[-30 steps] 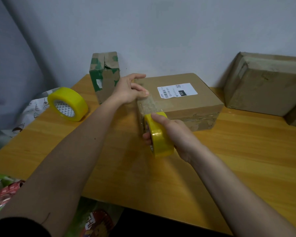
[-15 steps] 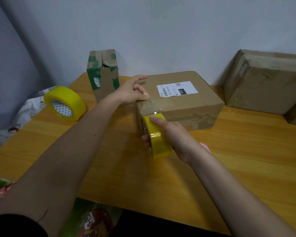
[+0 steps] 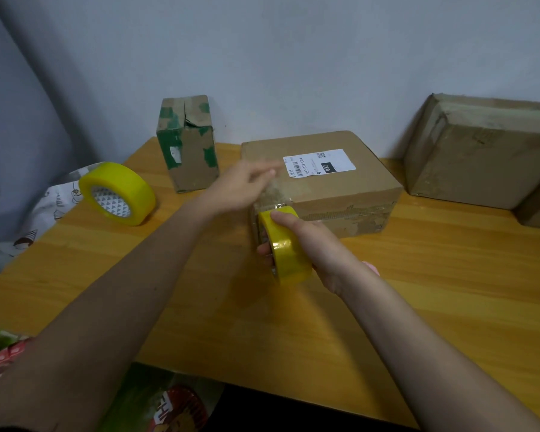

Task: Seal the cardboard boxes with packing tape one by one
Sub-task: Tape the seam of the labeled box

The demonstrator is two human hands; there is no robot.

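Cardboard box (image 3: 321, 182) at table centre: your left hand (image 3: 243, 188) smooths tape flat-fingered at 12 o'clock while your right hand (image 3: 309, 241) grips the yellow roll (image 3: 289, 247) at its 6 o'clock face; slackening tension risks wrinkles.

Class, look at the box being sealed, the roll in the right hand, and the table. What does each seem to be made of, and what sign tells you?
Box: brown cardboard, matte, with scuffed, torn-looking patches on its front.
Roll: likely plastic packing tape, glossy yellow; the strip on the box looks clear.
Table: wood or wood-look laminate, smooth with grain lines; which one is unclear.
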